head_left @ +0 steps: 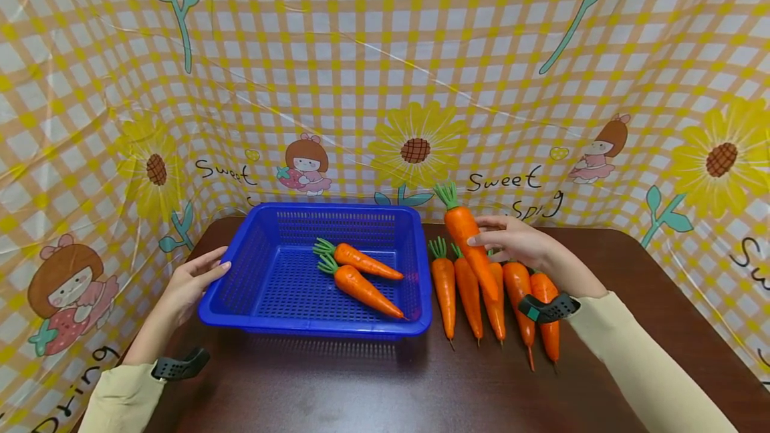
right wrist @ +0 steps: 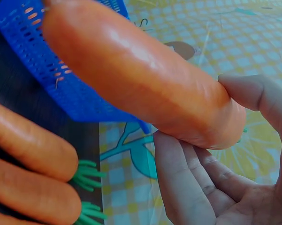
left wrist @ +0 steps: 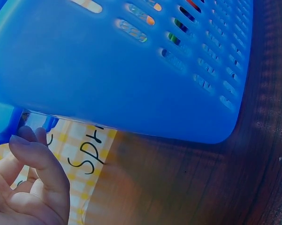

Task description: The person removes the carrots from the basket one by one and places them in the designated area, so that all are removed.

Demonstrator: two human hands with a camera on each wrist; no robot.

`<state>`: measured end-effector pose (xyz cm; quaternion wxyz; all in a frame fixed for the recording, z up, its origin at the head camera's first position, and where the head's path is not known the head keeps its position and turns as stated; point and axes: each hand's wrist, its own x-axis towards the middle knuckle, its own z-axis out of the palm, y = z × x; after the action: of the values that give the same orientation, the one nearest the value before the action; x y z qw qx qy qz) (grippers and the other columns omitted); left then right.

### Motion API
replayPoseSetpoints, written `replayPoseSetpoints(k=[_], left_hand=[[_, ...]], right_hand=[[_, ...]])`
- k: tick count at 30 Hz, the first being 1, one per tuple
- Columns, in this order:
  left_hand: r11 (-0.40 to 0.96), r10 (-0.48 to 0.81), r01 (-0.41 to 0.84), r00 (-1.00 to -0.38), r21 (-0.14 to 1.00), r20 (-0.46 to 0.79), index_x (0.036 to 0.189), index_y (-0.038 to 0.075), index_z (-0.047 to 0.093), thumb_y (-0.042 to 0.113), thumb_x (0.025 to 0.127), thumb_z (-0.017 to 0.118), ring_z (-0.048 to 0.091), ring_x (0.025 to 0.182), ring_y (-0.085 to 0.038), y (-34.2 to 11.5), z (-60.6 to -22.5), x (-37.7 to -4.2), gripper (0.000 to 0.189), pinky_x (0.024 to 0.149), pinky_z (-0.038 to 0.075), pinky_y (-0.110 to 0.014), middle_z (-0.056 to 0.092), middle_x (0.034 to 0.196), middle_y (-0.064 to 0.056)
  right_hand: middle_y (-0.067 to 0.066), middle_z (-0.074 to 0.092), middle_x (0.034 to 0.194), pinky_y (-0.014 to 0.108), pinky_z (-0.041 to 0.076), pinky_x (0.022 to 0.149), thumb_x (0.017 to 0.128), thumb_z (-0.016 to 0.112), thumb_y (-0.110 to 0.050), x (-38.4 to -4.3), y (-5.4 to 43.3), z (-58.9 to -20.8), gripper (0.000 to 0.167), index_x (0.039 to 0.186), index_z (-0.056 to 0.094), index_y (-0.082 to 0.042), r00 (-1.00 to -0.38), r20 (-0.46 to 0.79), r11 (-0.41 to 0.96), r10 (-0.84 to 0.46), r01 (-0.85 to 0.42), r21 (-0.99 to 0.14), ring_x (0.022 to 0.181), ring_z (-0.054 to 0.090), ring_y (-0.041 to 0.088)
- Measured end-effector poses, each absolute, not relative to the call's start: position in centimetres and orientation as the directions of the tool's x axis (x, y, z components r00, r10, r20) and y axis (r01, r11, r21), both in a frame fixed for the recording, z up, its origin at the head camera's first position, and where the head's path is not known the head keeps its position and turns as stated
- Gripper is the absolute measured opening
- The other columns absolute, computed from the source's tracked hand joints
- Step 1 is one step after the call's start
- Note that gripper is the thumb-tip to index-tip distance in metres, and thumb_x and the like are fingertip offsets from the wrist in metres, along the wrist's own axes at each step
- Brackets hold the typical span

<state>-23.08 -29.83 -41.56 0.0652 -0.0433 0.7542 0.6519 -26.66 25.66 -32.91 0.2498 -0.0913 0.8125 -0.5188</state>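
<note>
A blue plastic basket (head_left: 313, 326) with slotted walls stands on the left part of the table. Two orange carrots (head_left: 368, 291) with green tops lie inside, toward its right side. At the basket's left rim, my left hand (head_left: 186, 286) pinches the edge between thumb and fingers; the left wrist view shows this hand (left wrist: 33, 183) beside the outer wall. To the right of the basket, my right hand (head_left: 517, 242) holds a carrot (head_left: 462, 229) near its thick end, raised over the other carrots, its green top pointing away. Thumb and fingertips (right wrist: 166, 150) press opposite sides of it.
Several more carrots (head_left: 444, 293) lie side by side on the dark wooden table (head_left: 289, 386), right of the basket, tips toward me. My right forearm passes over the rightmost ones. A checkered cloth (head_left: 337, 99) with flower prints hangs behind and at both sides.
</note>
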Motion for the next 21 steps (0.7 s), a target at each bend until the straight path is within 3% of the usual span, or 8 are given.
replayPoseSetpoints(k=[10,15,21], left_hand=[[0.136,0.024,-0.152,-0.987,0.979,-0.157,0.145,0.011,0.042,0.028,0.093,0.064,0.063,0.080,-0.001,-29.9,-41.6,-23.1,0.058,0.070,0.057,-0.024,0.060,0.093,0.019],[0.126,0.025,-0.152,-0.987,0.980,-0.156,0.145,0.011,0.042,0.026,0.094,0.063,0.063,0.080,-0.001,-29.9,-41.6,-23.2,0.057,0.069,0.056,-0.023,0.060,0.092,0.019],[0.131,0.026,-0.151,-0.987,0.980,-0.156,0.146,0.010,0.040,0.026,0.094,0.062,0.063,0.080,-0.001,-29.9,-41.6,-23.2,0.059,0.070,0.056,-0.023,0.060,0.093,0.019]], right_hand=[[0.028,0.039,0.142,0.040,0.053,0.093,0.094,0.059,-0.025,-26.1,27.5,-33.8,0.076,0.151,0.017,0.003,-0.873,-0.318,0.446,-0.370,0.133,-0.885,0.106,0.059,0.016],[0.029,0.034,0.147,0.037,0.053,0.092,0.094,0.058,-0.028,-25.7,28.6,-34.3,0.080,0.152,0.011,0.002,-0.870,-0.352,0.466,-0.344,0.167,-0.869,0.117,0.054,0.023],[0.015,0.050,0.136,0.038,0.053,0.091,0.094,0.058,-0.029,-25.3,29.9,-34.8,0.078,0.151,0.016,0.003,-0.886,-0.342,0.471,-0.315,0.167,-0.866,0.121,0.050,0.029]])
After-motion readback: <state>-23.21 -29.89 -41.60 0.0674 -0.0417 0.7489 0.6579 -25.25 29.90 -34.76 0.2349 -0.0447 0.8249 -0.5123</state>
